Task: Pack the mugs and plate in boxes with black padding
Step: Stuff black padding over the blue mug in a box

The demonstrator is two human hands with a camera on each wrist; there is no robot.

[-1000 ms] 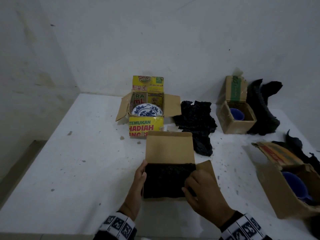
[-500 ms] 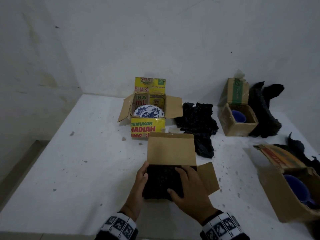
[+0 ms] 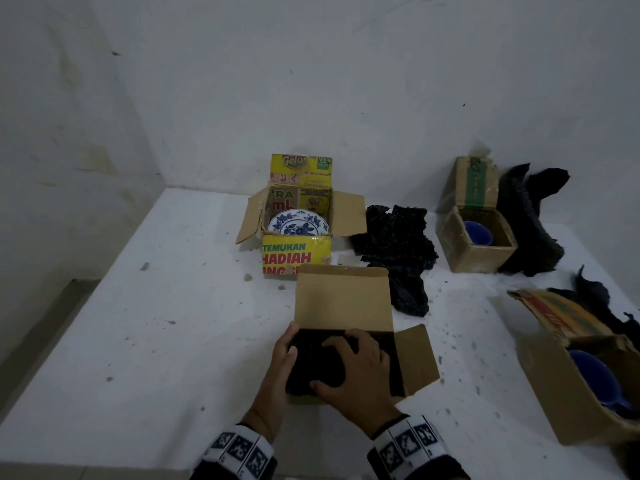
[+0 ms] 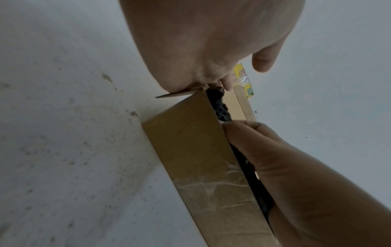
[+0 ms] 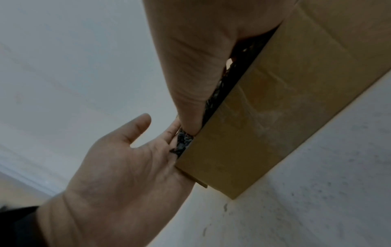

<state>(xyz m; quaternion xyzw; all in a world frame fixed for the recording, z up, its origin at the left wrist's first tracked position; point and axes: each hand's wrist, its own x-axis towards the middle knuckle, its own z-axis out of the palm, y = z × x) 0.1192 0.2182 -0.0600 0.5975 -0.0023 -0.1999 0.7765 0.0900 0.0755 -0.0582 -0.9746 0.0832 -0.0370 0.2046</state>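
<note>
A plain brown box (image 3: 343,297) stands in front of me, back flap upright, right flap (image 3: 417,360) splayed out. Black padding (image 3: 311,367) fills its top. My right hand (image 3: 349,367) lies on the padding with spread fingers and presses it down. My left hand (image 3: 285,355) rests flat against the box's left side, thumb at the rim. The right wrist view shows the left hand (image 5: 118,167) with straight fingers along the box corner (image 5: 243,133). The blue-and-white plate (image 3: 299,225) lies in the yellow box (image 3: 296,258). Whatever is beneath the padding is hidden.
A loose heap of black padding (image 3: 394,244) lies behind the brown box. A small carton (image 3: 481,251) at the back right holds a blue mug (image 3: 478,232), with padding (image 3: 530,220) beside it. Another carton (image 3: 588,407) at the right edge holds a blue mug (image 3: 592,375). Walls close the back and left.
My right hand slid left from the box's right edge onto the middle of the padding and now presses it. The left hand has stayed at the box's left side.
</note>
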